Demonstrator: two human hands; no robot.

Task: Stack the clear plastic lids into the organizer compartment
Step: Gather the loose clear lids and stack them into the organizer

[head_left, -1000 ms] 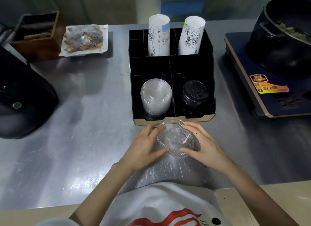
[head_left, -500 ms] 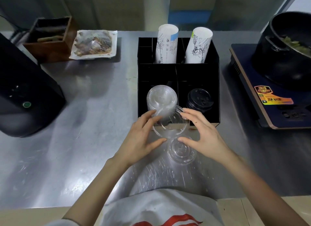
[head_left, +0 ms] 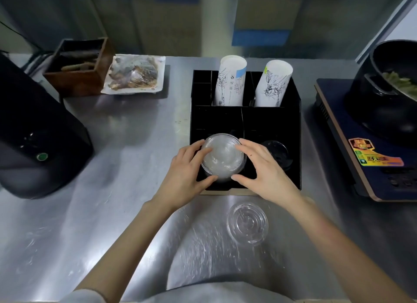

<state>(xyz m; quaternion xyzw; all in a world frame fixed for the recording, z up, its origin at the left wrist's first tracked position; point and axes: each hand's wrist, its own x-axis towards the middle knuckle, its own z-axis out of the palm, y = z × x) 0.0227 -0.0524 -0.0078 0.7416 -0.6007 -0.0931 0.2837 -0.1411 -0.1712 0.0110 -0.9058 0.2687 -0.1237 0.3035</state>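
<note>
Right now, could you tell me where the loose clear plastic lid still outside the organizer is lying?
The single clear round plastic lid lies flat on the steel counter, just in front of the black organizer, below the right hand.

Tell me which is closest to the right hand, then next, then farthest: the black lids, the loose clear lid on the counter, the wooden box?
1. black lids, in the organizer compartment beside the right hand.
2. loose clear lid, on the counter nearer the person.
3. wooden box, far back left.

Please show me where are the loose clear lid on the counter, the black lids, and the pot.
Loose clear lid (head_left: 247,223), head view, its centre.
Black lids (head_left: 278,153), head view, top lid's face.
Pot (head_left: 383,108), head view, its side wall.
</note>
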